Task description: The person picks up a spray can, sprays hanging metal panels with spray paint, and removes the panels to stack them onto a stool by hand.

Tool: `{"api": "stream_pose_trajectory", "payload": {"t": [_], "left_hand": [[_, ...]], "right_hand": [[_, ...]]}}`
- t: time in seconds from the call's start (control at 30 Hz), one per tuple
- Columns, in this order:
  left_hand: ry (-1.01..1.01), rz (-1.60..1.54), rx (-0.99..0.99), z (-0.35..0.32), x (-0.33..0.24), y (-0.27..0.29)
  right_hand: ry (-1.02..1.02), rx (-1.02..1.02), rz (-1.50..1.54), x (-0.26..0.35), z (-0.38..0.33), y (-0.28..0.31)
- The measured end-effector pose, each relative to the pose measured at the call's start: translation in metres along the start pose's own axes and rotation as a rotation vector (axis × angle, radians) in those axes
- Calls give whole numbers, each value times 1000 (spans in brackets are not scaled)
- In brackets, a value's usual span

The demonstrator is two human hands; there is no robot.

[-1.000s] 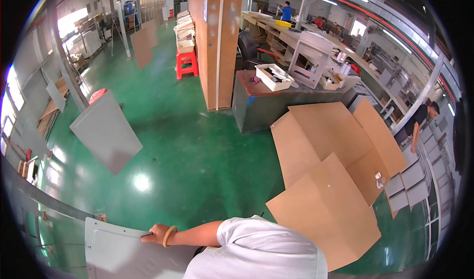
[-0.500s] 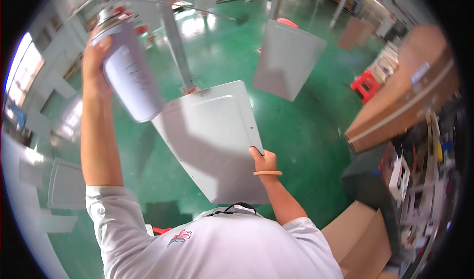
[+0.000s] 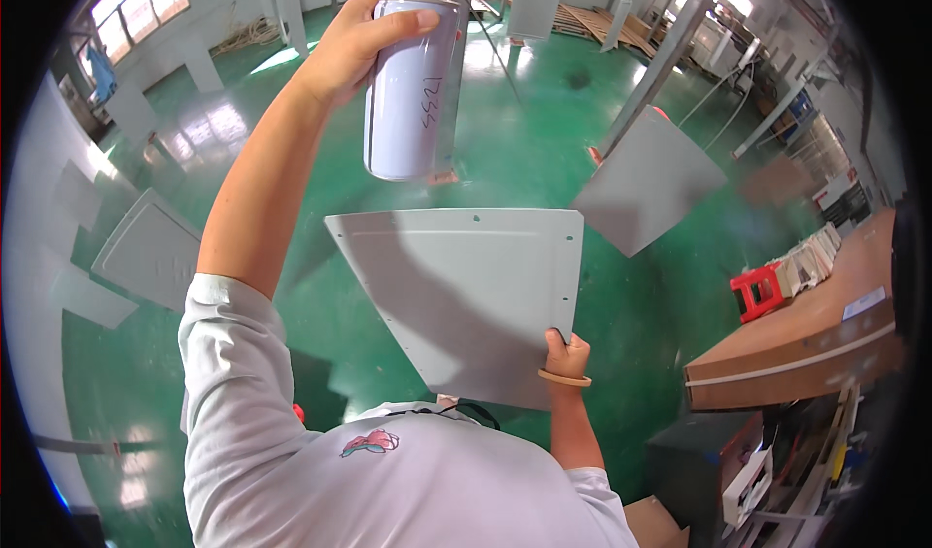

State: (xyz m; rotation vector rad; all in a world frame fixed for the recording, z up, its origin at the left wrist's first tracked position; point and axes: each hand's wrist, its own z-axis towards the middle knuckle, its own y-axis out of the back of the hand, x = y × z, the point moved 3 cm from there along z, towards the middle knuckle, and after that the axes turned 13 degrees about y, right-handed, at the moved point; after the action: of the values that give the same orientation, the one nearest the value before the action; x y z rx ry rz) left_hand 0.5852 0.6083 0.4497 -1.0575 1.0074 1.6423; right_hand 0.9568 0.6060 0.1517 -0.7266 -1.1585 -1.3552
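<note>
Two hands busy: your left hand (image 3: 364, 38) is clamped around a pale lavender spray can (image 3: 413, 87), your right hand (image 3: 566, 354) pinches the flat grey panel's (image 3: 466, 300) near-right edge

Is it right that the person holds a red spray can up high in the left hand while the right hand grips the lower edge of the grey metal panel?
Not quite: the spray can is pale white-lilac, not red. The head view shows the left hand raising it high, while the right hand grips the lower edge of the grey metal panel.
</note>
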Motion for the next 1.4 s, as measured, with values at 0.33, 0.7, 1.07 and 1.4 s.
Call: {"api": "stream_pose_trajectory", "payload": {"t": [0.33, 0.7, 1.07, 1.4], "left_hand": [[-82, 37, -409, -102, 46, 16], [200, 169, -333, -241, 207, -137], [175, 395, -607, -307, 190, -108], [312, -782, -723, -381, 188, -57]], "right_hand": [[-189, -185, -202, -54, -17, 82], [-143, -81, -598, -92, 18, 81], [-119, 170, -667, -80, 10, 5], [5, 416, -733, -71, 2, -69]]}}
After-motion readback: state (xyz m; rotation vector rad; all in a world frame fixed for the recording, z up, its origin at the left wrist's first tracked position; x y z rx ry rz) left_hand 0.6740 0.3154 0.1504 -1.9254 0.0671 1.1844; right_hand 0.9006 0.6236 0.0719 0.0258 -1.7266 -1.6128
